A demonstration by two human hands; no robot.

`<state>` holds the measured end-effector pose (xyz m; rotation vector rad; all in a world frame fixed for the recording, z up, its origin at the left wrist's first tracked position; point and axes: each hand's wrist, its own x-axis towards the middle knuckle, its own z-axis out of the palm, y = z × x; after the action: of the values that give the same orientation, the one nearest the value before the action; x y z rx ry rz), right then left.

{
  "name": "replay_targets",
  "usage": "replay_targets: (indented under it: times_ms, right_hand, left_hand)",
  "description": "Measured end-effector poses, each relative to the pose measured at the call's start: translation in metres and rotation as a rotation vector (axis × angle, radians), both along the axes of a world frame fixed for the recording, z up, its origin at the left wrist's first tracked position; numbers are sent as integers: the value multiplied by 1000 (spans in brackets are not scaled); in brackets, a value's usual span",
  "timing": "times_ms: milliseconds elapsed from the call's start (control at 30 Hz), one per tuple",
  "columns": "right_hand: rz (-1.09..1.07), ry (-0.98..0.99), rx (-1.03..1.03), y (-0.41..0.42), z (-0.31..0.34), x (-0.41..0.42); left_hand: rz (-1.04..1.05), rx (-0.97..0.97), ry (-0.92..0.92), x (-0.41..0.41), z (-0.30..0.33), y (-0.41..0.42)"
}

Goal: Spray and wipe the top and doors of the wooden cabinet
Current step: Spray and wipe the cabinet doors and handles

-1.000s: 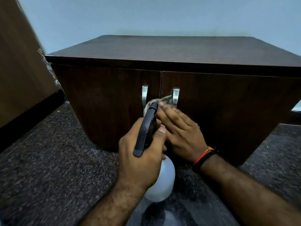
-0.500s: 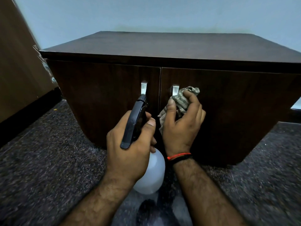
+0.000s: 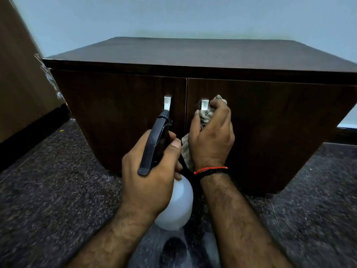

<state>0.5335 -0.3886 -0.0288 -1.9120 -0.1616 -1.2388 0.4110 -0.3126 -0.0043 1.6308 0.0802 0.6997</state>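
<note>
A dark wooden cabinet [image 3: 270,117] with two shut doors and a flat top [image 3: 193,53] stands straight ahead. Each door has a small metal handle [image 3: 167,103] near the middle seam. My left hand [image 3: 148,176] grips a white spray bottle [image 3: 177,206] with a black trigger head, its nozzle pointing at the left door just below the left handle. My right hand [image 3: 212,138] grips a crumpled striped cloth [image 3: 205,118] and presses it against the right door beside the right handle [image 3: 204,104]. Most of the cloth is hidden behind that hand.
Dark speckled carpet [image 3: 58,190] covers the floor around the cabinet. A brown wooden panel [image 3: 21,80] with a black base rises at the left. A pale blue wall [image 3: 193,16] runs behind the cabinet.
My right hand turned from lying low at the seam to gripping the cloth upright against the right door by its handle. My left hand with the bottle stayed in front of the left door.
</note>
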Motion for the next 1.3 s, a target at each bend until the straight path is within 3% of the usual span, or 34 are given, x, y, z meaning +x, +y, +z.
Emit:
replay_targets:
  times_ms: [133,433,533,733,1033,1300]
  right_hand:
    - [80,-37,75,-1,-3,-4]
    - [-9,-268,-196,-15,0,4]
    - [50,-404,-312,-6,9,3]
    - [191,-242,-407,33,8,15]
    - [48,-221,-413,46,-14,16]
    - [225,-223,-336,34,1,13]
  left_hand:
    - [-5,2,-9,2,-2,4]
    - [15,6,-8,8,-5,10]
    - [32,25,-8,10,-8,11]
    - [64,27,-16,11,-9,23]
    - [75,24,1,13,-16,30]
    - [83,52,7,10,-14,33]
